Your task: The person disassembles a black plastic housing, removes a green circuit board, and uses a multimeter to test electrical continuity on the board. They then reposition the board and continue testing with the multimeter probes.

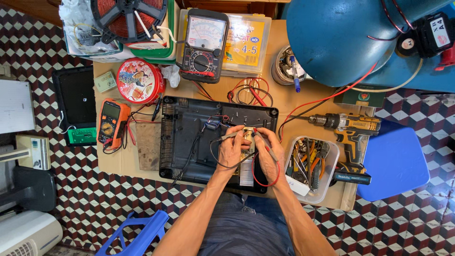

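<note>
A black appliance casing [189, 142] lies open on the wooden table [118, 163], showing a circuit board [246, 137] and a finned heat sink [246, 174]. My left hand [231, 149] pinches a black test probe whose tip touches the board. My right hand [267, 150] holds a red test probe on the same spot. Their black and red leads loop below my wrists. An analog multimeter [204, 45] stands at the back of the table with red leads [246, 92] coiled in front of it.
An orange digital multimeter [112, 124] lies left, beside a round red tin [140, 80]. A clear tub of hand tools [310, 166] and a cordless drill [348, 137] sit right. A blue stool [395, 161], a blue lamp shade [332, 38] and a wire spool [128, 19] surround the table.
</note>
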